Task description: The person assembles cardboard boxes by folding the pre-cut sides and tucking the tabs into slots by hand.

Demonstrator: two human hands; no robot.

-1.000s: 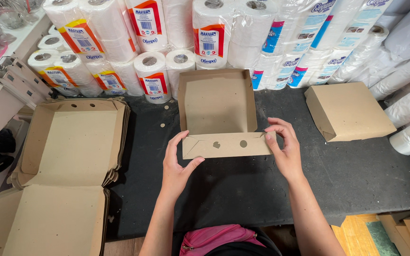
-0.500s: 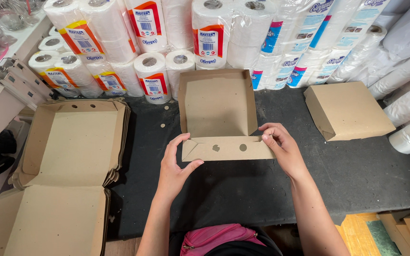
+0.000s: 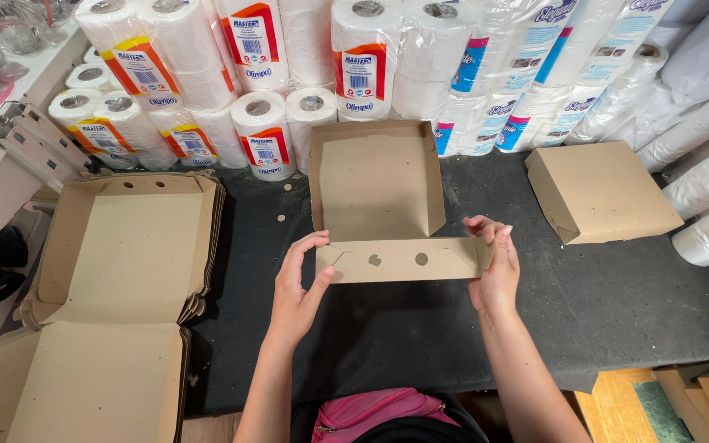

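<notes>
Hands, left hand (image 3: 299,283) and right hand (image 3: 492,264), grasp brown cardboard box (image 3: 379,197) before red-labelled paper rolls (image 3: 260,135).

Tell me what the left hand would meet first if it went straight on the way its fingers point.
Probably the left wall of the open brown cardboard box, just past the left hand; depth is unclear.

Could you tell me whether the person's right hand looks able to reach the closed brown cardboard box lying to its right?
Probably yes: bare dark table lies between the right hand and the closed brown cardboard box, though that hand is holding the half-folded box.
</notes>
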